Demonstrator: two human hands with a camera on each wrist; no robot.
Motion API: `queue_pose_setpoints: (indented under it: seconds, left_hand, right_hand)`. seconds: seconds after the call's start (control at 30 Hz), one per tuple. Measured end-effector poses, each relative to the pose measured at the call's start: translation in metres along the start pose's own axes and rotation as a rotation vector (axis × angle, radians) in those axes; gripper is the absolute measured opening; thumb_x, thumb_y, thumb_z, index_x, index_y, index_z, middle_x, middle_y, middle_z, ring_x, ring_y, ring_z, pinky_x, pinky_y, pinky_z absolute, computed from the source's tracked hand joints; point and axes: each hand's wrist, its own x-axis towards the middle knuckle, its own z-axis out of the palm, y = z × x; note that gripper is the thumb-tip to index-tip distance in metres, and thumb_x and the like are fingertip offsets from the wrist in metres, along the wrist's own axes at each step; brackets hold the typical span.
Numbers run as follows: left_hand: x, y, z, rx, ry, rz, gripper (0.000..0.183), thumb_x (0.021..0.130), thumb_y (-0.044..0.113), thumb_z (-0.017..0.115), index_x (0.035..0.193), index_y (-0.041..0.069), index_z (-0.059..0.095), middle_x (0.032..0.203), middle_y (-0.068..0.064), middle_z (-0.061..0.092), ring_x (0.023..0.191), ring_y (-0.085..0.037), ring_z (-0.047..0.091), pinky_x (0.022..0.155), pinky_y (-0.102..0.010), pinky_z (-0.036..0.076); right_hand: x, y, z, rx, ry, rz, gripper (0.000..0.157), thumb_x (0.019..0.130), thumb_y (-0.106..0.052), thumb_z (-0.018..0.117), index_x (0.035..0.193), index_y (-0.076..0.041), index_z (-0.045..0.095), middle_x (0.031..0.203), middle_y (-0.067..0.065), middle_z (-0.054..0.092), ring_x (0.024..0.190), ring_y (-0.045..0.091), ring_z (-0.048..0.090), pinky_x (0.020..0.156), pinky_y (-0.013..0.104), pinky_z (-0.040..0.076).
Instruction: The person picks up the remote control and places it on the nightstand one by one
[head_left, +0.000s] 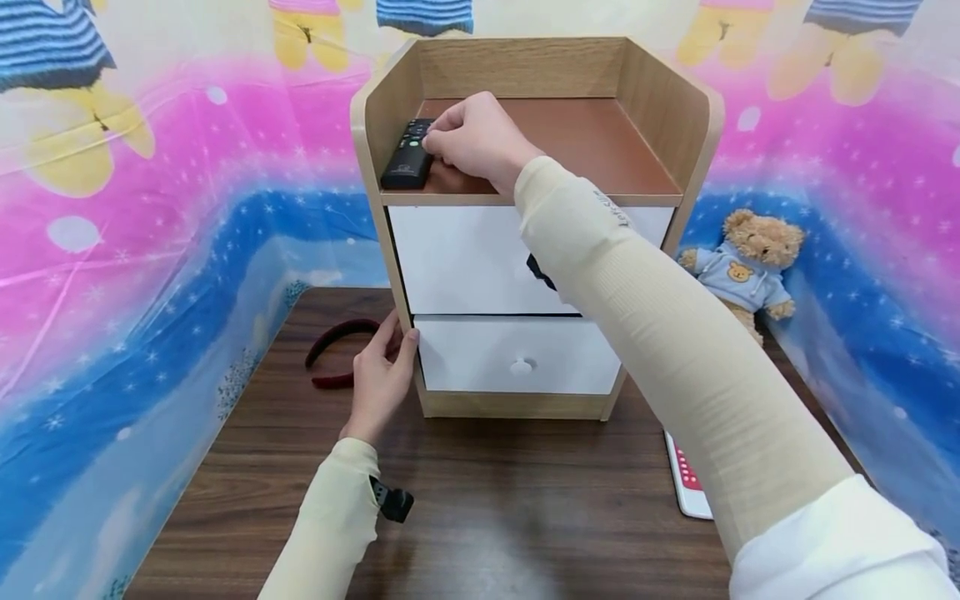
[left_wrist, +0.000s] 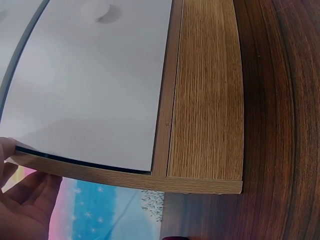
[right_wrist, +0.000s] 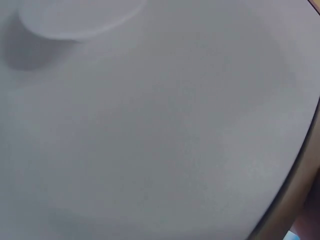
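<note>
A black remote control [head_left: 408, 158] lies on the brown top of a small drawer cabinet [head_left: 517, 407], along the left side wall. My right hand [head_left: 480, 142] reaches over the top from the right, with curled fingers and thumb at the remote's right edge. Lower down, my left hand [head_left: 381, 379] rests at the cabinet's left side, its thumb at the front edge and its fingers along the outer face. The left wrist view shows those fingers [left_wrist: 35, 200] beside the wooden side panel [left_wrist: 125, 179]. The right wrist view is filled by a white drawer front [right_wrist: 165, 130].
A dark red curved band [head_left: 330, 382] lies on the wooden table left of the cabinet. To the right sit a teddy bear [head_left: 753, 258] in a blue top and a white-and-red object [head_left: 693, 492], partly hidden by my right arm. Patterned cloth [head_left: 187, 208] surrounds the table.
</note>
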Motion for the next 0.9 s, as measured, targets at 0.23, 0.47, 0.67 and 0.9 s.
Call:
queue_pose_setpoints:
  seconds: [0.23,0.47,0.67,0.9]
  left_hand:
    - [-0.001,-0.001,-0.002,0.002,-0.004,-0.012,0.05,0.102,0.031,0.056,0.149,0.016,0.047,0.126,-0.013,0.065,0.11,-0.024,0.065,0.092,-0.044,0.054]
    - [0.0,-0.003,-0.002,0.0,-0.026,-0.007,0.051,0.103,0.035,0.055,0.15,0.017,0.046,0.127,-0.013,0.065,0.112,-0.025,0.065,0.093,-0.044,0.054]
    - [-0.001,-0.003,-0.003,0.003,-0.033,-0.017,0.051,0.103,0.033,0.055,0.15,0.016,0.046,0.125,-0.014,0.065,0.111,-0.025,0.065,0.093,-0.045,0.054]
    - [0.0,-0.003,-0.002,0.012,-0.032,-0.02,0.051,0.103,0.034,0.054,0.151,0.017,0.045,0.128,-0.014,0.064,0.113,-0.026,0.063,0.093,-0.046,0.054]
  right_hand:
    - [-0.021,0.008,-0.01,-0.05,-0.002,-0.182,0.033,0.1,-0.022,0.057,0.131,-0.012,0.065,0.119,0.001,0.062,0.098,0.013,0.054,0.084,0.023,0.047]
    - [-0.07,0.033,-0.038,-0.113,0.061,-0.393,0.036,0.1,-0.025,0.059,0.133,-0.011,0.063,0.128,0.002,0.065,0.112,0.009,0.06,0.097,0.026,0.05]
    - [-0.121,0.067,-0.063,-0.196,0.149,-0.482,0.034,0.101,-0.025,0.058,0.13,-0.009,0.065,0.129,0.005,0.067,0.116,0.012,0.063,0.1,0.028,0.049]
    - [-0.171,0.126,-0.091,-0.312,0.302,-0.46,0.032,0.1,-0.022,0.059,0.131,-0.014,0.065,0.123,0.007,0.069,0.102,-0.002,0.063,0.085,0.009,0.046]
